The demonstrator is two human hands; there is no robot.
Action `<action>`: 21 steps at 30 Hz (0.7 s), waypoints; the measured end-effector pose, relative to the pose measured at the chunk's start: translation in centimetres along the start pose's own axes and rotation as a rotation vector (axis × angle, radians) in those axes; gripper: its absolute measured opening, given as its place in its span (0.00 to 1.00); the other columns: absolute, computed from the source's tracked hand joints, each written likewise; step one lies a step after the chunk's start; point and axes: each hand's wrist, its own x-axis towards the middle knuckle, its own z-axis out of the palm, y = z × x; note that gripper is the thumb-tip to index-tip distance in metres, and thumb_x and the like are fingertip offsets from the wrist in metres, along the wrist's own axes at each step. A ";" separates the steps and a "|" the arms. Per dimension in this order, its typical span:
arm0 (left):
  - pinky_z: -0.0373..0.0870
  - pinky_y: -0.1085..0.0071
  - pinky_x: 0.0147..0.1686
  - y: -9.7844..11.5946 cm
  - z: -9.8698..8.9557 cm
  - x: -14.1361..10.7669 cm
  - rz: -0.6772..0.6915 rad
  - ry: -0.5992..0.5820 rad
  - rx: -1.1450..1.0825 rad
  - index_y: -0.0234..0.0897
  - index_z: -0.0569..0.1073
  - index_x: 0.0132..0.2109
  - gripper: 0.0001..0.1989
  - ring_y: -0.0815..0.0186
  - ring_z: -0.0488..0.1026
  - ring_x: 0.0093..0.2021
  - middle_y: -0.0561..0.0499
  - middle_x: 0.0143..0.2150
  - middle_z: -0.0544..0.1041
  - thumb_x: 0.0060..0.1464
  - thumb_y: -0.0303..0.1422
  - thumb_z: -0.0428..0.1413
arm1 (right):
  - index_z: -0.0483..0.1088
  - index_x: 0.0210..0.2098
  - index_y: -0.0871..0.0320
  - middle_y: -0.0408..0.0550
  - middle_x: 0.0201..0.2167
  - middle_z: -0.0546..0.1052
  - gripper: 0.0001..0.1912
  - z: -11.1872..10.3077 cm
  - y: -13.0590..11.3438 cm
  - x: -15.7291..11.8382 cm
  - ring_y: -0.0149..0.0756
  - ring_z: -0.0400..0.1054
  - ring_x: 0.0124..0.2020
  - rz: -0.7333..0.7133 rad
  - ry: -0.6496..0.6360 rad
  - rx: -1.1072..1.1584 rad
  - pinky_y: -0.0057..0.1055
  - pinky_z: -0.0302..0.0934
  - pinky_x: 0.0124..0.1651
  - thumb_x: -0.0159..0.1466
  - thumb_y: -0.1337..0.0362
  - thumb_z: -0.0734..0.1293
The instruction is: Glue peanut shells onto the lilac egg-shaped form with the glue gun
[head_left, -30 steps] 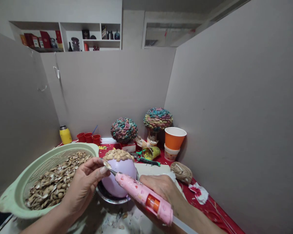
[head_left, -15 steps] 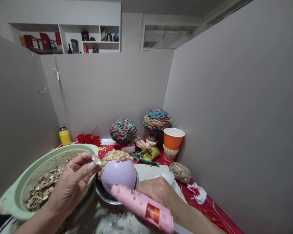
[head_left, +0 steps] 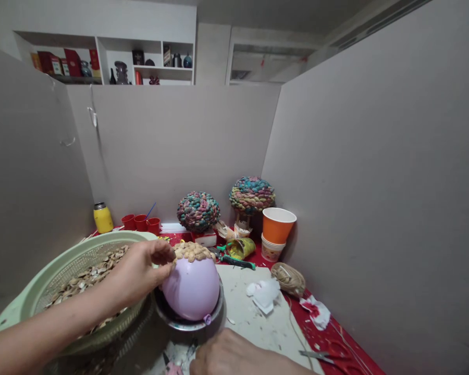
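A lilac balloon (head_left: 191, 291), its top covered with tan shell halves (head_left: 193, 251) that look like peanut shells, rests knot forward in a metal bowl (head_left: 187, 326). My left hand (head_left: 150, 268) reaches over the colander and pinches against the balloon's upper left side, at the edge of the shell layer. The shell half between its fingertips is mostly hidden. Low at the front, my right hand (head_left: 232, 354) is curled around a pink glue gun (head_left: 174, 369); only the gun's front and dark nozzle show. A green colander (head_left: 27, 297) full of shell halves stands at left.
Two shell-covered coloured balls (head_left: 198, 211) stand at the back. Green-handled pliers (head_left: 237, 260), orange and patterned paper cups (head_left: 278, 224), a twine bundle (head_left: 288, 278) and crumpled tissue (head_left: 264, 294) lie right of the bowl. Red scissors (head_left: 332, 357) lie near right.
My left hand has brought its shell half rightward to the balloon. My right hand has lowered the glue gun toward the front edge, uncovering the balloon's knot and the tissue.
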 end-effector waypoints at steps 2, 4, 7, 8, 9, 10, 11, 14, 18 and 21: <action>0.67 0.69 0.35 -0.3 0.4 0.8 0.042 -0.017 0.129 0.35 0.74 0.33 0.04 0.62 0.74 0.34 0.50 0.32 0.78 0.49 0.27 0.54 | 0.69 0.29 0.59 0.40 0.26 0.75 0.09 0.1 0.2 -0.1 0.29 0.64 0.24 0.013 -0.017 -0.014 0.30 0.49 0.23 0.65 0.62 0.68; 0.67 0.69 0.34 -0.4 0.7 1.3 0.078 -0.034 0.239 0.35 0.74 0.34 0.07 0.62 0.73 0.34 0.50 0.32 0.79 0.48 0.25 0.53 | 0.70 0.29 0.58 0.39 0.26 0.75 0.09 0.2 0.4 -0.4 0.29 0.65 0.25 0.032 -0.018 0.002 0.29 0.50 0.23 0.64 0.62 0.69; 0.66 0.70 0.33 -0.3 1.0 1.6 0.118 -0.069 0.355 0.35 0.75 0.35 0.09 0.63 0.73 0.32 0.49 0.32 0.78 0.48 0.23 0.52 | 0.70 0.30 0.58 0.40 0.28 0.74 0.08 -0.1 0.6 -0.8 0.30 0.67 0.26 0.061 -0.011 0.051 0.28 0.51 0.24 0.64 0.62 0.69; 0.66 0.70 0.33 -0.3 1.0 1.6 0.127 -0.074 0.384 0.35 0.75 0.35 0.09 0.63 0.72 0.32 0.49 0.32 0.78 0.48 0.23 0.52 | 0.70 0.30 0.58 0.40 0.29 0.74 0.08 -0.4 0.6 -1.0 0.31 0.68 0.27 0.066 -0.006 0.068 0.27 0.52 0.25 0.63 0.62 0.70; 0.65 0.70 0.33 -0.2 1.1 1.7 0.136 -0.076 0.407 0.35 0.75 0.35 0.08 0.63 0.72 0.31 0.49 0.32 0.78 0.49 0.24 0.52 | 0.70 0.31 0.58 0.41 0.30 0.75 0.07 -0.7 0.6 -1.2 0.32 0.68 0.28 0.070 -0.003 0.089 0.27 0.52 0.26 0.63 0.63 0.70; 0.65 0.70 0.33 -0.1 1.1 1.7 0.142 -0.075 0.428 0.35 0.75 0.35 0.08 0.63 0.72 0.31 0.49 0.32 0.78 0.49 0.24 0.52 | 0.71 0.31 0.57 0.41 0.30 0.75 0.07 -1.1 0.7 -1.4 0.33 0.69 0.29 0.072 -0.002 0.113 0.27 0.53 0.27 0.62 0.63 0.71; 0.65 0.70 0.33 0.1 1.2 1.7 0.149 -0.073 0.444 0.35 0.75 0.35 0.08 0.63 0.72 0.31 0.49 0.32 0.77 0.49 0.24 0.52 | 0.71 0.31 0.57 0.42 0.30 0.76 0.06 -1.6 0.7 -1.7 0.34 0.70 0.30 0.068 -0.004 0.147 0.27 0.54 0.28 0.62 0.63 0.71; 0.65 0.71 0.32 0.4 1.2 1.9 0.167 -0.076 0.475 0.35 0.75 0.34 0.07 0.64 0.71 0.31 0.49 0.31 0.77 0.50 0.24 0.53 | 0.73 0.33 0.56 0.42 0.29 0.78 0.02 -3.2 0.8 -2.7 0.34 0.71 0.31 0.041 0.007 0.298 0.26 0.56 0.30 0.61 0.65 0.71; 0.64 0.72 0.31 0.6 1.3 2.0 0.174 -0.084 0.478 0.36 0.74 0.33 0.06 0.64 0.71 0.31 0.50 0.30 0.77 0.50 0.23 0.53 | 0.75 0.39 0.56 0.43 0.35 0.80 0.10 -5.5 0.9 -4.2 0.36 0.74 0.35 0.120 0.152 0.466 0.26 0.59 0.36 0.57 0.65 0.73; 0.63 0.72 0.31 0.6 1.3 2.0 0.152 -0.067 0.418 0.36 0.73 0.34 0.06 0.65 0.71 0.31 0.51 0.31 0.77 0.49 0.23 0.53 | 0.75 0.37 0.57 0.44 0.32 0.79 0.06 -6.5 1.4 -4.4 0.35 0.72 0.32 0.256 0.382 0.537 0.26 0.61 0.36 0.59 0.64 0.71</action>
